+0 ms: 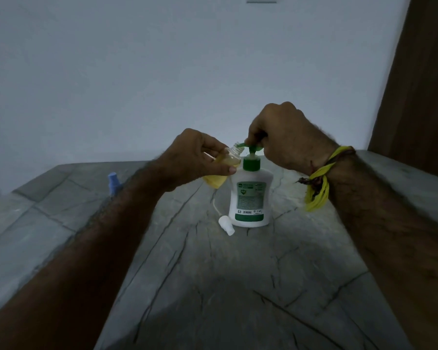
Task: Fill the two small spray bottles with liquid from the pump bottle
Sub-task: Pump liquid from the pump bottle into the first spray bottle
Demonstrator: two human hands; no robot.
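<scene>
A white pump bottle (pixel 250 195) with a green pump head (pixel 251 161) and green label stands upright on the grey stone table (pixel 238 286). My right hand (pixel 286 137) grips the pump head from above. My left hand (pixel 195 157) holds a small clear-and-yellow spray bottle (pixel 216 179), tilted, its open threaded neck right at the green nozzle tip; yellowish liquid shows inside it. Its white spray cap (pixel 226 224) with a thin tube lies on the table by the pump bottle's base. A second small bottle with a blue cap (pixel 113 184) stands at the left, partly hidden behind my left forearm.
A pale wall rises right behind the table. A brown wooden panel (pixel 420 84) stands at the far right. The table's left edge runs diagonally past the blue-capped bottle. Yellow and dark threads are tied round my right wrist (pixel 319 180).
</scene>
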